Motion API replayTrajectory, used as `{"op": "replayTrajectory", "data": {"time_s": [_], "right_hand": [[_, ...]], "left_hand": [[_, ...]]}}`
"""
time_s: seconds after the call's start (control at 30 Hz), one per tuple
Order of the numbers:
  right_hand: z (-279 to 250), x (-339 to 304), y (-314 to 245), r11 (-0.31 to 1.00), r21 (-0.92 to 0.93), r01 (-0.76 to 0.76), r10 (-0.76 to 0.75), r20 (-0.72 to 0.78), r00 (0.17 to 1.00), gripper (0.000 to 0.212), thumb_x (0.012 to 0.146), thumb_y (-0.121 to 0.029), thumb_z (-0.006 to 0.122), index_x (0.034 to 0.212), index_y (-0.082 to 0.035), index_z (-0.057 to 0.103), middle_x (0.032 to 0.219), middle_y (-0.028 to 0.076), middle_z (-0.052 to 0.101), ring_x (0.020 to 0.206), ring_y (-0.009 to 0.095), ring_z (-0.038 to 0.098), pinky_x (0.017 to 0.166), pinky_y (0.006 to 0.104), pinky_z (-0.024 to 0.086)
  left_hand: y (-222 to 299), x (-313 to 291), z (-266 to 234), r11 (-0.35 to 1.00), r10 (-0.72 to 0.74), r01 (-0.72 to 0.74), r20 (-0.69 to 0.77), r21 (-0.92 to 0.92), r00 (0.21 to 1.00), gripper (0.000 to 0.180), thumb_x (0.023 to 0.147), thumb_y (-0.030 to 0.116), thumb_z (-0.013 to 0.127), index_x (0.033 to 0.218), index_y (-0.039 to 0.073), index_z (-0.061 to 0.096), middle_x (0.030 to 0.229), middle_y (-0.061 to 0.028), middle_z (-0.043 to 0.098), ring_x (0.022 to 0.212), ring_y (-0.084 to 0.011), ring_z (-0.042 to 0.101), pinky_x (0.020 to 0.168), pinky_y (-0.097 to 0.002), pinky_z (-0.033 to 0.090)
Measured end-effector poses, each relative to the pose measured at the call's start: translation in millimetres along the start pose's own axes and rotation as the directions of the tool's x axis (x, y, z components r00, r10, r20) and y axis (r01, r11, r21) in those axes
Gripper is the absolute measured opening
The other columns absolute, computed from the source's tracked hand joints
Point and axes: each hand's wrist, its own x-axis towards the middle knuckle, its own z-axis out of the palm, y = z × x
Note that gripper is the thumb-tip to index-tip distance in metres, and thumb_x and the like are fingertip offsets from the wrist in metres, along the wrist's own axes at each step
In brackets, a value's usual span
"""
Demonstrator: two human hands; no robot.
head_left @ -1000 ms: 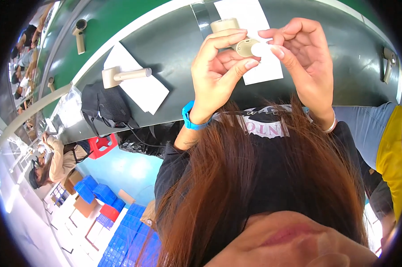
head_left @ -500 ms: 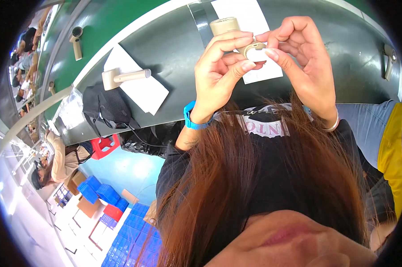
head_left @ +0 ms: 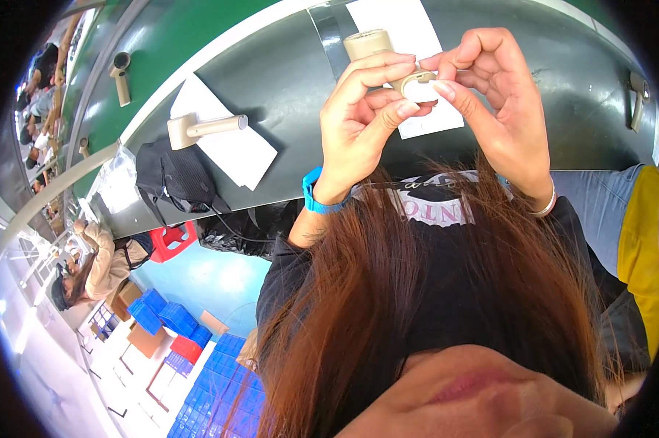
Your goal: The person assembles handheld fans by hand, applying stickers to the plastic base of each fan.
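Note:
Over the dark table I hold a beige hair-dryer-shaped device, its round head pointing away from me. My left hand is closed around its handle, with the thumb and fingers near the handle's end. That end faces me and has a beige rim around a white oval piece. My right hand pinches at this end, thumb on the white piece and index finger at the rim. Fingers hide most of the handle. Whether the white piece is loose or fixed, I cannot tell.
White paper lies beneath my hands. To the left, another beige device rests on a white sheet, beside a black bag. More devices lie on the green surface and far right. A person in yellow sits at right.
Both hands stay almost in place. The handle's end has tilted slightly, and the white oval piece shows a little differently under my right thumb.

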Motion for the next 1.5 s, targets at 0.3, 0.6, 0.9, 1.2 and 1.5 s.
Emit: {"op": "replayTrajectory", "data": {"time_s": [0.3,0.6,0.9,1.2,1.5], "right_hand": [[0.7,-0.2,-0.4,1.0,-0.016,0.014,-0.014,-0.011,1.0,0.028,0.083,0.007,0.056,0.103,-0.003,0.04,0.089,0.007,0.055,0.099,0.016,0.057,0.087,0.0295,0.045],[-3.0,1.9,-1.1,0.999,0.03,-0.036,0.035,0.031,0.999,0.027,0.083,0.005,0.056,0.102,-0.004,0.039,0.088,0.006,0.054,0.101,0.017,0.057,0.088,0.0294,0.044],[-3.7,2.0,-2.8,0.999,0.015,-0.046,0.045,0.022,0.999,0.027,0.083,0.006,0.056,0.101,-0.004,0.039,0.087,0.006,0.055,0.1,0.017,0.057,0.088,0.0289,0.044],[-3.5,1.4,-3.7,0.999,-0.01,-0.035,0.035,0.009,0.999,0.027,0.082,0.006,0.056,0.102,-0.004,0.04,0.086,0.006,0.055,0.1,0.017,0.057,0.088,0.0289,0.044],[-1.5,0.0,-5.4,0.999,-0.034,-0.026,0.027,0.004,1.0,0.028,0.082,0.005,0.057,0.102,-0.003,0.041,0.086,0.005,0.054,0.098,0.016,0.058,0.087,0.0287,0.045]], "left_hand": [[-0.1,0.0,0.8,1.0,0.007,-0.007,0.001,0.004,1.0,0.029,0.084,-0.006,0.057,0.112,-0.007,0.051,0.123,-0.0164,0.043,0.099,-0.0279,0.061,0.083,-0.0385,0.056],[0.9,-0.4,-0.1,1.0,-0.007,0.007,-0.002,-0.007,1.0,0.028,0.084,-0.006,0.056,0.112,-0.007,0.052,0.123,-0.0163,0.043,0.098,-0.0281,0.061,0.083,-0.0387,0.056],[0.0,0.4,-0.7,1.0,-0.008,0.008,0.009,-0.024,1.0,0.029,0.084,-0.007,0.055,0.112,-0.007,0.052,0.122,-0.016,0.044,0.098,-0.0268,0.061,0.084,-0.0387,0.056],[-0.4,0.5,1.2,0.999,-0.009,0.009,0.01,-0.031,1.0,0.029,0.084,-0.007,0.055,0.112,-0.008,0.052,0.122,-0.0161,0.044,0.099,-0.0277,0.061,0.084,-0.0385,0.055],[1.9,-1.2,2.7,1.0,-0.012,0.012,0.004,-0.028,1.0,0.027,0.085,-0.006,0.055,0.112,-0.008,0.052,0.122,-0.016,0.044,0.098,-0.0276,0.061,0.083,-0.0384,0.056]]}}
